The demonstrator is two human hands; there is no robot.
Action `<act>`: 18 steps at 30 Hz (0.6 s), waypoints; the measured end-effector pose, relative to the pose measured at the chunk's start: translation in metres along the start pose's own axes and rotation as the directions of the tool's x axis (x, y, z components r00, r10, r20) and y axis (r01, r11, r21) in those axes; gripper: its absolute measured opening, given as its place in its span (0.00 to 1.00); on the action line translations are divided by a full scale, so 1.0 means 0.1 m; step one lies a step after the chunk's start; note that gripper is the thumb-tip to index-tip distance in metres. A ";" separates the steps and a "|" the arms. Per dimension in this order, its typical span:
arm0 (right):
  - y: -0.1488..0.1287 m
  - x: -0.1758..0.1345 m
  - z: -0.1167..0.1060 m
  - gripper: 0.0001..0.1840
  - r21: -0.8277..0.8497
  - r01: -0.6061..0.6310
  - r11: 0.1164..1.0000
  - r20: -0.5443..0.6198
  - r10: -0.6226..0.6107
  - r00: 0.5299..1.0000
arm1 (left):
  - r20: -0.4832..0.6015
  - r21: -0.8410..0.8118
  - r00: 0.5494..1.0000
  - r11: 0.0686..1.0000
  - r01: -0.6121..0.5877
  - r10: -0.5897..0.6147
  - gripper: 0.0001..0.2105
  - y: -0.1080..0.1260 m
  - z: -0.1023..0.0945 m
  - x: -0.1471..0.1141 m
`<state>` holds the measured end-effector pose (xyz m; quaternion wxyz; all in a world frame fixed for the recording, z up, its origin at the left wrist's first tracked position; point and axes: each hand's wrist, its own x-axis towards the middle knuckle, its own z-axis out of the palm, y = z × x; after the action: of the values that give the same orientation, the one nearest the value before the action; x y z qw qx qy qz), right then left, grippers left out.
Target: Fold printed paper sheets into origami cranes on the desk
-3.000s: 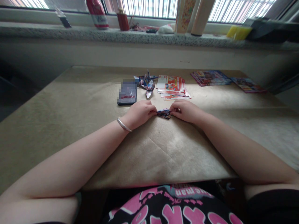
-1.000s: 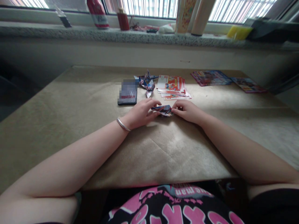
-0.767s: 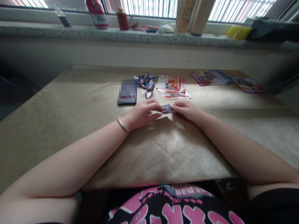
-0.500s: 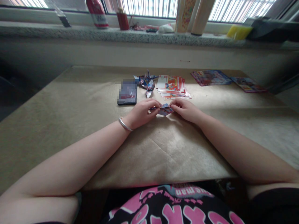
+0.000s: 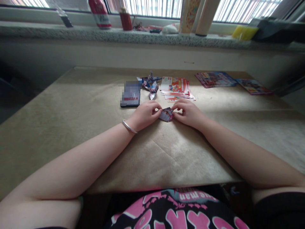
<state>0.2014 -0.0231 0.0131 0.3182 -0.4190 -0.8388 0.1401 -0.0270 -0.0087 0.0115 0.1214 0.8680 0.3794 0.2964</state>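
Note:
A small folded piece of printed paper, bluish with some red, is between my two hands just above the table. My left hand, with a silver bangle at the wrist, pinches its left corner. The fingers of my right hand are closed on its right edge. Beyond my left hand lies a dark flat case, partly blurred. Several folded paper shapes of similar print are heaped next to it. Behind my right hand sits a loose stack of red and white cards.
Blue-purple printed cards lie at the back right, with another small pile beside them. A granite window sill behind the table carries a pink bottle, a red jar and a yellow object.
The folded paper has turned so that its flat face shows more, with a pointed outline. My left fingers have shifted to its left corner; my right hand has moved slightly along its edge.

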 end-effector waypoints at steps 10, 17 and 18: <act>0.03 0.04 0.03 0.05 -0.038 -0.055 0.998 0.125 0.059 0.990 | 0.028 0.092 0.988 0.984 -0.152 0.150 0.07 -0.04 0.02 0.01; 0.01 0.03 0.08 0.02 -0.125 0.004 0.992 0.069 0.004 0.998 | 0.047 0.169 0.978 0.963 -0.208 0.203 0.05 -0.01 0.05 0.02; 0.01 0.03 0.07 0.02 -0.162 0.030 0.986 0.075 -0.018 0.997 | 0.051 0.176 0.976 0.960 -0.218 0.212 0.05 -0.01 0.05 0.02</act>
<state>0.1957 -0.0201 0.0083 0.2539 -0.4280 -0.8634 0.0826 -0.0236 -0.0068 0.0077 0.0151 0.9161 0.3063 0.2584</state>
